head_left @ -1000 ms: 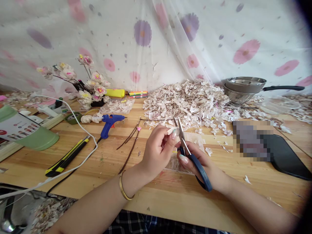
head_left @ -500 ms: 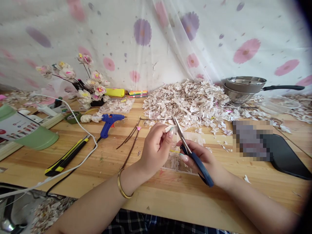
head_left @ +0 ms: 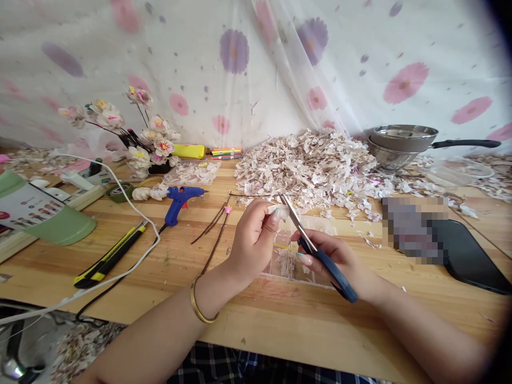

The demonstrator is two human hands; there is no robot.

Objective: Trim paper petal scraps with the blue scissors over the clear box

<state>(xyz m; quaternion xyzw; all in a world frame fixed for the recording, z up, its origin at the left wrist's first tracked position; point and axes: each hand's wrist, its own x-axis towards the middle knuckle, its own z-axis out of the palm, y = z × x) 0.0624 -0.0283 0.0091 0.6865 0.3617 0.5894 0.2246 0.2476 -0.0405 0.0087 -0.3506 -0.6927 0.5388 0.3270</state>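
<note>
My left hand [head_left: 254,240] is closed, pinching a small pale petal piece [head_left: 279,212] between thumb and fingertips. My right hand [head_left: 338,261] grips blue-handled scissors [head_left: 316,250]; their blades point up and left and meet the petal piece at the tip. Both hands hover over a shallow clear plastic box [head_left: 294,258] on the wooden table [head_left: 256,320]. A gold bangle [head_left: 199,306] circles my left wrist.
A large heap of pale petal scraps [head_left: 312,168] lies behind the hands. Thin brown stems [head_left: 216,229], a blue glue gun [head_left: 178,200], a yellow-black utility knife [head_left: 110,256] and a white cable [head_left: 120,234] lie left. Paper flowers [head_left: 140,133], a metal pan [head_left: 404,141] and a black tablet [head_left: 468,256] stand around.
The scissors have tilted further left and their blades have closed on the petal piece. Both hands have drifted slightly right and lower.
</note>
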